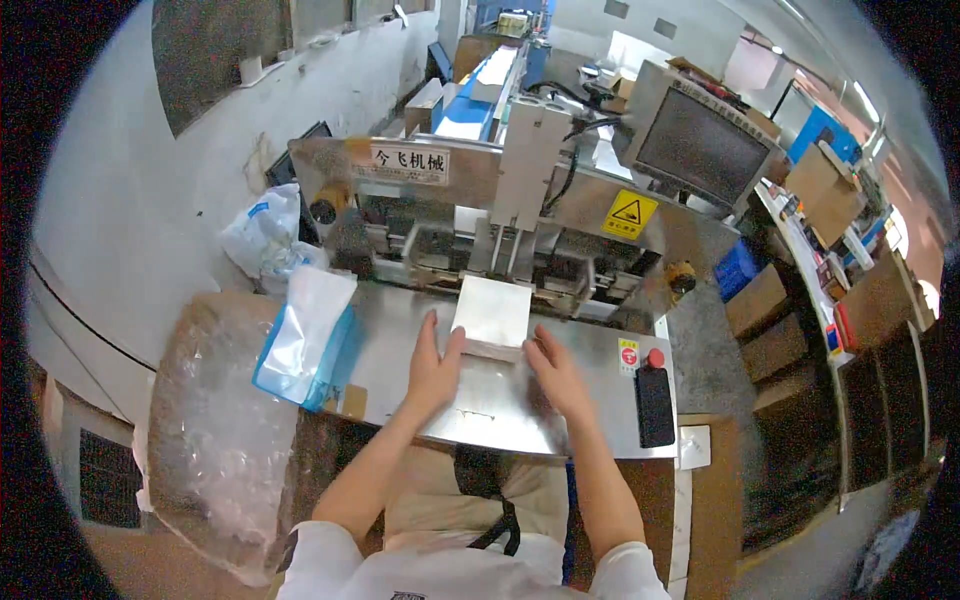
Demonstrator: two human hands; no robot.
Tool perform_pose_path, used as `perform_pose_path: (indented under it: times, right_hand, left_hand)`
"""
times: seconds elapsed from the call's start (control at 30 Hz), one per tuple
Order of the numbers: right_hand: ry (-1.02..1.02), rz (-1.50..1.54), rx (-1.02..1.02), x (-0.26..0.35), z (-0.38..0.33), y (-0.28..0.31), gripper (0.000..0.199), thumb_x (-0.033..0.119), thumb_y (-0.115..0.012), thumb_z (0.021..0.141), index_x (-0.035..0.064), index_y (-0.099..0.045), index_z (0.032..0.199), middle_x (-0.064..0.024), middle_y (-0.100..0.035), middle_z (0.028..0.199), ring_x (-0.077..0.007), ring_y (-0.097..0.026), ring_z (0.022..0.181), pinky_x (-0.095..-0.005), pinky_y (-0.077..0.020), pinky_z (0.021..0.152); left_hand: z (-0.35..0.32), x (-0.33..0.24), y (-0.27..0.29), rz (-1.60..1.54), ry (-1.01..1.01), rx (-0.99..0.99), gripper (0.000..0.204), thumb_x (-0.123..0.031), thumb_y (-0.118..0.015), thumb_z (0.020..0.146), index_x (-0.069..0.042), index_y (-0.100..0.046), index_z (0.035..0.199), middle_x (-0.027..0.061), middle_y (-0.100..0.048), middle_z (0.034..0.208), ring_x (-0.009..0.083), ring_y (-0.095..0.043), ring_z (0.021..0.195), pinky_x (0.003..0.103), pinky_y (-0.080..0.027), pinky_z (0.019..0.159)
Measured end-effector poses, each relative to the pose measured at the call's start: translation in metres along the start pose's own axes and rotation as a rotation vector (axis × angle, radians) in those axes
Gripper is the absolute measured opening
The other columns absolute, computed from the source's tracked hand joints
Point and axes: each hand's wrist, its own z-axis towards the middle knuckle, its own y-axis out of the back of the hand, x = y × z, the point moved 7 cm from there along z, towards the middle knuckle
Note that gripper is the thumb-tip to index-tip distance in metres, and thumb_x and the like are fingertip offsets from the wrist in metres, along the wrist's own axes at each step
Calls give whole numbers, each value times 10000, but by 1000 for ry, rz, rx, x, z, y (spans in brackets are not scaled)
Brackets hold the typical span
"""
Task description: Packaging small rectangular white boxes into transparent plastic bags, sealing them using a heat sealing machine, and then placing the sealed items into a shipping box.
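Note:
A white square box sits in front of me, at the front of a metal machine. My left hand is at its left side; the thumb meets the near left corner while the other fingers stretch forward, apart from the box. On the opposite side, my right hand has its fingertips at the near right corner, fingers extended. Neither hand is wrapped round the box. Below lies the shiny steel worktop.
On the left are a blue-and-white plastic pack and a large carton lined with clear plastic. A black phone-like object lies right, below a red button. A monitor and laden shelves stand farther right.

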Motion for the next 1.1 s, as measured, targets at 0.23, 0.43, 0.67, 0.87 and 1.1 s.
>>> perform_pose_path:
  times: [0.23, 0.43, 0.67, 0.87, 1.1]
  right_hand:
    - [-57, 78, -55, -5, 34, -8, 759, 410, -669, 889, -30, -403, 1447, -240, -550, 1346, -318, -545, 1230, -377, -419, 1037]
    - [126, 314, -74, 31, -6, 0, 738, 124, -764, 794, 56, -439, 1453, -177, -507, 1396, -285, -492, 1268, -377, -391, 1061]
    - [901, -765, 207, 113, -130, -9, 734, 100, -735, 630, 149, -545, 1337, -141, -472, 1429, -393, -409, 1335, -586, -339, 1096]
    - [-186, 525, -202, -9, -143, 69, 796, 182, -750, 837, -62, -313, 1457, -185, -554, 1304, -253, -535, 1209, -398, -432, 1026]
    - [-276, 638, -502, -68, -221, 169, 587, 107, -713, 828, -43, -463, 1337, -140, -625, 1213, -225, -633, 1048, -356, -501, 944]
  left_hand:
    - [31, -30, -33, -106, 176, 299, 624, -337, -640, 930, 78, -438, 1350, 206, -598, 1272, 273, -613, 1099, 332, -470, 958]
    - [3, -16, -31, -560, 159, 367, 502, -322, -617, 945, 18, -502, 1296, 125, -632, 1181, 247, -638, 1019, 367, -522, 890]
    - [-43, -53, -36, -753, 544, 796, 652, -301, -663, 898, 40, -411, 1394, 178, -588, 1279, 277, -601, 1150, 414, -489, 998]
    - [-76, -56, -83, -645, 403, 837, 1153, -163, -792, 773, 88, 55, 1514, 255, -476, 1371, 274, -544, 1198, 352, -417, 1039]
    - [32, -30, -105, 708, -274, 571, 601, -525, -645, 869, -63, -620, 1253, 247, -550, 1335, 388, -545, 1215, 511, -392, 1068]
